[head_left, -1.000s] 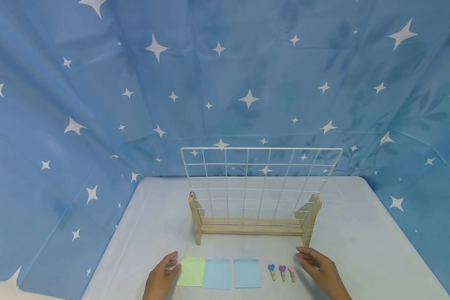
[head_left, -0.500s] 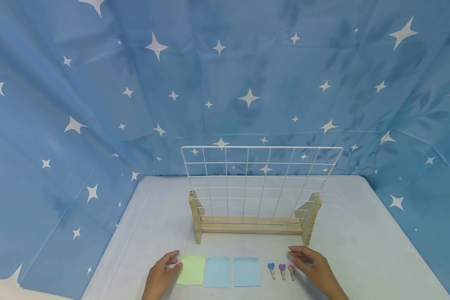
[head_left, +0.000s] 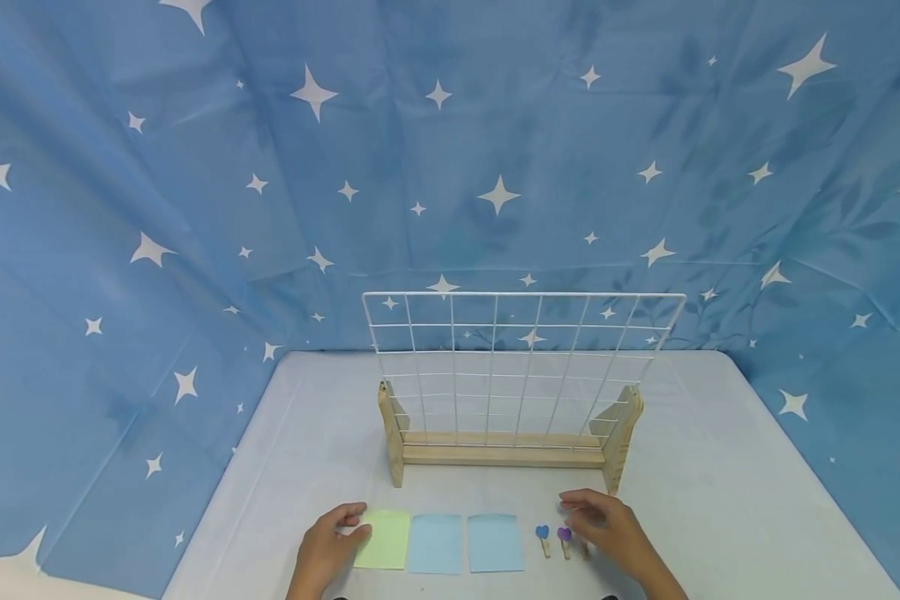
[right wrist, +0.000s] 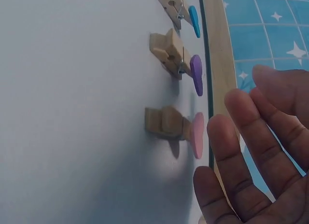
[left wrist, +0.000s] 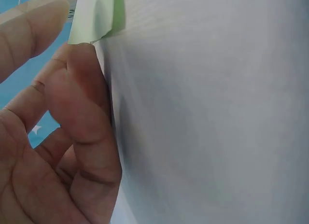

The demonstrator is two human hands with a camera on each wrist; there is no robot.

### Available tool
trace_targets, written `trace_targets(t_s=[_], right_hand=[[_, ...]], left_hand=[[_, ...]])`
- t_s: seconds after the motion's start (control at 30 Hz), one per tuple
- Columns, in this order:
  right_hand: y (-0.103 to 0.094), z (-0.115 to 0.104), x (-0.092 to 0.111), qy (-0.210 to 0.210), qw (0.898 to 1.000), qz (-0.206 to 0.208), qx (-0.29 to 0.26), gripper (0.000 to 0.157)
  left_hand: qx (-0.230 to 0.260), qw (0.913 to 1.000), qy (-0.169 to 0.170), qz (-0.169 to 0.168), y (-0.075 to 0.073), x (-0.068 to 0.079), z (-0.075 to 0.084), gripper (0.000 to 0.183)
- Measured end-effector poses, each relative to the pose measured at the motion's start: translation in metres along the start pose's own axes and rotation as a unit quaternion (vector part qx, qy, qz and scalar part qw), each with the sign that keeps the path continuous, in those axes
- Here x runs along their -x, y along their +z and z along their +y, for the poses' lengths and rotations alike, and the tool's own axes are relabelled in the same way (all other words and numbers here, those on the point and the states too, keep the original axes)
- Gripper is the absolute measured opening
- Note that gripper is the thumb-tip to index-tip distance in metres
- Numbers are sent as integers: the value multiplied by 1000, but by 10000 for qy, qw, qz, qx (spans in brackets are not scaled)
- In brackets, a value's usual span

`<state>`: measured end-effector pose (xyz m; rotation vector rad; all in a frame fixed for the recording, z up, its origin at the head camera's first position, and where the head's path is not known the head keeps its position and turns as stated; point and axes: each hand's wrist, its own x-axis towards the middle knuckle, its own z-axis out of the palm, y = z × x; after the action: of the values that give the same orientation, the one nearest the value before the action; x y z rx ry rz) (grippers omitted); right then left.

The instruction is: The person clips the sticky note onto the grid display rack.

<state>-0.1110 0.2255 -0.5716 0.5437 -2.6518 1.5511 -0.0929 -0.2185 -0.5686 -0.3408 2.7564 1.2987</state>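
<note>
My left hand [head_left: 326, 546] is at the left edge of a green sticky note [head_left: 387, 539], with loosely bent fingers. In the left wrist view the green paper [left wrist: 92, 16] lies right at a fingertip, and the thumb is apart from it; whether skin touches paper I cannot tell. My right hand [head_left: 606, 532] hovers over the small heart-topped clothespins, fingers apart and holding nothing. The purple clothespin [head_left: 565, 537] and blue clothespin [head_left: 543, 537] show in the head view. There the hand mostly covers the pink clothespin [right wrist: 195, 135], which the right wrist view shows whole, just beside the fingertips.
Two light blue sticky notes, a left one [head_left: 435, 544] and a right one [head_left: 494, 543], lie between the hands. Behind them a white wire grid [head_left: 492, 352] leans back in a wooden stand [head_left: 502, 456]. Blue star-printed cloth [head_left: 450, 150] surrounds the white table [head_left: 720, 467].
My right hand has moved left, from beside the pink clothespin to over it. The left hand has shifted slightly right, onto the green note's edge. Notes and clothespins have stayed put.
</note>
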Motion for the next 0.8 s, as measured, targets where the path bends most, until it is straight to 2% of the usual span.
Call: trace_targets(t_s=[0.13, 0.33, 0.43, 0.6, 0.73, 0.8], right_hand=[[3, -3, -4, 392, 9990, -215, 52, 25], [6, -4, -9, 834, 9932, -809, -29, 30], [7, -5, -11, 898, 9914, -953, 22, 30], [11, -5, -13, 1009, 9901, -939, 276, 24], [13, -3, -12, 843, 9917, -863, 451, 17], [14, -3, -11, 696, 9926, -828, 543, 15]], left_hand=[[-51, 10000, -54, -28, 1, -1, 1, 33], [-120, 9997, -216, 34, 3, -1, 3, 31], [-106, 9995, -268, 91, 4, -2, 4, 28], [-88, 9995, -279, 120, 4, -2, 2, 19], [-102, 9992, -346, 165, 6, -7, -5, 10], [-85, 9991, -359, 188, 9, -12, -13, 9]])
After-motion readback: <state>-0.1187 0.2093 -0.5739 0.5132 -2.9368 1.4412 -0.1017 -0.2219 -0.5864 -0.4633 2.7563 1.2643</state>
